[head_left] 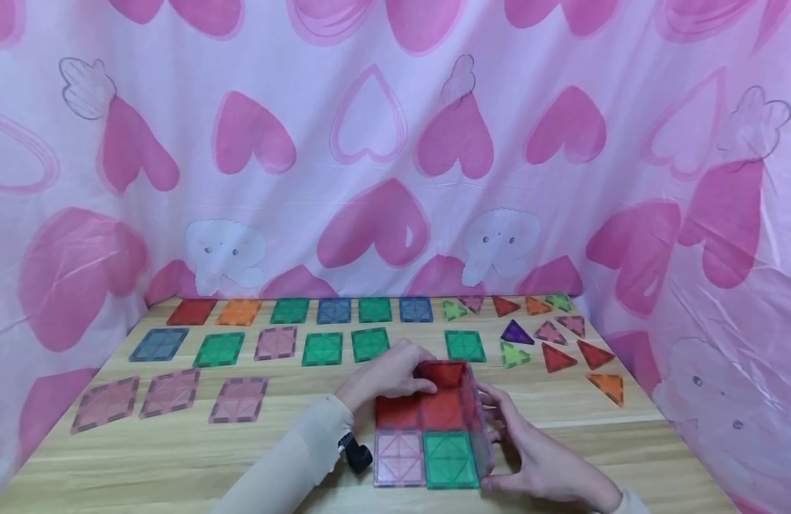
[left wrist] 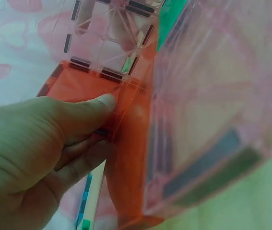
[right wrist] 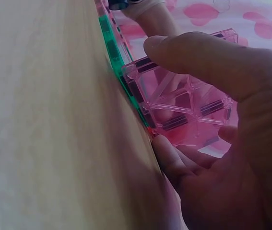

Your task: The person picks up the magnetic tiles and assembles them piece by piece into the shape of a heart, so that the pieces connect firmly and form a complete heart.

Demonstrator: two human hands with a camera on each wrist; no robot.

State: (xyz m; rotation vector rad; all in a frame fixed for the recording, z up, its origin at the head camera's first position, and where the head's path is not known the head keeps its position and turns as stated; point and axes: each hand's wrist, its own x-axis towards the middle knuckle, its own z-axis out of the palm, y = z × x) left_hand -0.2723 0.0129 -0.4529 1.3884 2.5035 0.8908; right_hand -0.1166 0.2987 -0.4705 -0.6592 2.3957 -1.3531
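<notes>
Along the right side of the square floor, whose near row is a pink tile [head_left: 398,460] beside a green tile [head_left: 450,460], stands the pink wall [head_left: 482,439], meeting the red wall [head_left: 444,371] at the back. The fingers of my left hand [head_left: 395,371] pinch the red wall; those of my right hand [head_left: 540,460] curl about the pink wall from outside, thumb at its near lower corner. I seem to be bracing that corner, so a light, even grip suits best: edges flush, both walls upright, no sideways push that could slide the floor on the table [head_left: 293,457]. The black device [head_left: 355,455] at my left wrist hangs just beside the pink tile and could knock it. Loose triangles [head_left: 559,357] lie off to the right; a green square [head_left: 465,346] lies beyond the red wall, limiting room there.
</notes>
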